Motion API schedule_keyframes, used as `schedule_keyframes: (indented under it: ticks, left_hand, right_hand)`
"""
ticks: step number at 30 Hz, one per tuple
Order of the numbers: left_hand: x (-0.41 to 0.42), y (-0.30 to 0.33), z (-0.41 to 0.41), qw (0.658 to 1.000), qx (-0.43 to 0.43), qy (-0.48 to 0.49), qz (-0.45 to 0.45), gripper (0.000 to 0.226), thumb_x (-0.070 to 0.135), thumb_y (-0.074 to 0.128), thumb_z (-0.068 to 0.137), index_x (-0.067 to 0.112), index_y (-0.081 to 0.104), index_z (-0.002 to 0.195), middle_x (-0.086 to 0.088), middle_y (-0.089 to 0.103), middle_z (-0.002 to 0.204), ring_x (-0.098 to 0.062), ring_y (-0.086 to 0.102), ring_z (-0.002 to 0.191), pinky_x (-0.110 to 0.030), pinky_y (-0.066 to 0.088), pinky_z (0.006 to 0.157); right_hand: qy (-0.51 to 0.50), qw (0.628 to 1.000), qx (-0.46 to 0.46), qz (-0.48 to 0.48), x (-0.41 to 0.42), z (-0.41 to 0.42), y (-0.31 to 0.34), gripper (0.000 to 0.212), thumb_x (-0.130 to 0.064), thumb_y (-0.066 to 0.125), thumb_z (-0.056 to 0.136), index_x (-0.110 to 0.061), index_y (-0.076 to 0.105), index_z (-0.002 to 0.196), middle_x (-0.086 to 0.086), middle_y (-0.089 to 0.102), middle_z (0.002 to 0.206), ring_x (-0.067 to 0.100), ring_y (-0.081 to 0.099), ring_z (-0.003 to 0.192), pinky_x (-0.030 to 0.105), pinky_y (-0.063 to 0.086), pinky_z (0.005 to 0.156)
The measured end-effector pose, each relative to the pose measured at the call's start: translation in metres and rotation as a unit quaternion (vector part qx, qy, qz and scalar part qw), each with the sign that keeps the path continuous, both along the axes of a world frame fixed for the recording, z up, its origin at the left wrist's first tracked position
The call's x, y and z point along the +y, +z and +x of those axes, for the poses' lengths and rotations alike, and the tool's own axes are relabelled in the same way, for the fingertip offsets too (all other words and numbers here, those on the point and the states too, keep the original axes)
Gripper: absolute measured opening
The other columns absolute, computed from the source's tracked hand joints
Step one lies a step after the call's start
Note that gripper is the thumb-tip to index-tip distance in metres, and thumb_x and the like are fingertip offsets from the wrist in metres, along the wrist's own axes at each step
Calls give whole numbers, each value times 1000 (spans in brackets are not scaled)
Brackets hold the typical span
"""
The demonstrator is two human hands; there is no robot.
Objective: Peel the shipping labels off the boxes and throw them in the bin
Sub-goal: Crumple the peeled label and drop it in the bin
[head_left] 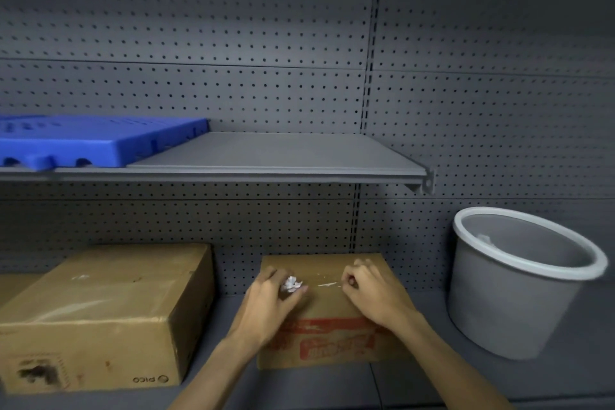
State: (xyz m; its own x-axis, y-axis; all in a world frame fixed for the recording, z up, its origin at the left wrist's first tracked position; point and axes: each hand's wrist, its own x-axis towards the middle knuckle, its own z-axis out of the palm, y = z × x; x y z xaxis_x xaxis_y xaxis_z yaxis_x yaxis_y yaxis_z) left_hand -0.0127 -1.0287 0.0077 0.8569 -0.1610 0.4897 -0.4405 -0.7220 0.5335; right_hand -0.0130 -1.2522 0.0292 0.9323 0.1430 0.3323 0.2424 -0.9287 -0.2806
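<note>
A small cardboard box with red print on its front stands on the lower shelf, in the middle. Both my hands rest on its top. My left hand is closed around a crumpled white wad of label paper. My right hand has its fingers curled, with the fingertips pinched at the end of a thin white label strip still stuck to the box top. A few white scraps lie beside that strip. A grey bin with a white rim stands to the right, tilted toward me, with a pale scrap inside.
A larger cardboard box with clear tape sits to the left on the same shelf. Above it, an upper grey shelf carries a blue plastic pallet. Grey pegboard forms the back wall.
</note>
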Motion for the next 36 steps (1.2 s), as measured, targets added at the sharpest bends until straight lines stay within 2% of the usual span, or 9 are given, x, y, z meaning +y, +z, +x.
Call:
schedule_keyframes:
  ticks: [4, 7, 13, 17, 22, 28, 32, 34, 36]
  left_hand:
    - [-13, 9, 3, 999, -21, -33, 2, 17, 29, 54, 96, 18, 67, 93, 7, 52, 90, -9, 55, 77, -33, 49, 76]
    - [-31, 16, 2, 998, -25, -60, 24, 24, 31, 43, 101, 19, 63, 104, 5, 51, 100, -14, 53, 93, -33, 46, 84]
    - [-78, 36, 1, 992, -51, -116, 29, 26, 30, 41, 101, 13, 60, 108, 3, 51, 94, -17, 52, 95, -28, 40, 77]
    - [-107, 55, -5, 986, -87, -143, 19, 33, 25, 40, 101, 6, 59, 120, -4, 55, 98, -19, 52, 96, -37, 46, 87]
    - [-145, 73, -5, 980, -90, -175, 14, 46, 26, 33, 105, 10, 37, 147, 1, 46, 101, -27, 48, 114, -42, 35, 109]
    - [-201, 91, 7, 962, -142, -232, -15, 45, 28, 40, 103, 19, 36, 147, 7, 50, 93, -11, 46, 94, -40, 42, 100]
    - [-243, 105, 11, 949, -79, -305, -26, 68, 24, 49, 100, 44, 9, 151, 2, 52, 73, -15, 52, 75, -32, 49, 79]
    - [-266, 111, 15, 953, -35, -299, -36, 61, 26, 56, 97, 45, 22, 144, 2, 57, 74, -13, 57, 74, -27, 48, 72]
    - [-290, 116, 21, 962, -28, -268, -42, 27, 31, 62, 92, 34, 47, 115, 7, 59, 78, -9, 56, 72, -26, 46, 65]
  right_hand:
    - [-17, 998, -54, -15, -21, -13, 16, 12, -23, 51, 93, -22, 62, 88, -7, 53, 92, 14, 48, 95, 26, 39, 77]
    - [-34, 997, -71, -24, -38, -28, 30, 13, -22, 49, 93, -21, 62, 91, -7, 53, 93, 14, 47, 96, 24, 34, 78]
    - [-87, 991, -89, -44, -77, -54, 49, 13, -24, 49, 93, -22, 61, 88, -6, 53, 92, 17, 49, 95, 28, 38, 79]
    - [-117, 985, -109, -60, -102, -68, 65, 14, -23, 50, 93, -19, 63, 89, -1, 57, 94, 20, 51, 95, 31, 41, 78]
    - [-148, 977, -145, -55, -137, -76, 84, 20, -25, 49, 95, -15, 67, 93, 1, 62, 98, 21, 52, 96, 31, 40, 76]
    - [-183, 971, -147, -32, -190, -82, 98, 22, -28, 49, 94, -14, 64, 86, -1, 62, 95, 21, 53, 96, 35, 46, 75]
    - [-202, 969, -139, -24, -235, -85, 105, 23, -29, 49, 93, -15, 66, 86, -1, 63, 97, 20, 54, 96, 37, 48, 78]
    - [-210, 967, -139, -28, -256, -86, 107, 24, -27, 48, 93, -14, 67, 87, 0, 63, 97, 20, 54, 95, 36, 47, 78]
    - [-217, 966, -140, -31, -276, -84, 108, 23, -24, 48, 95, -13, 68, 90, 0, 63, 99, 20, 54, 95, 32, 45, 77]
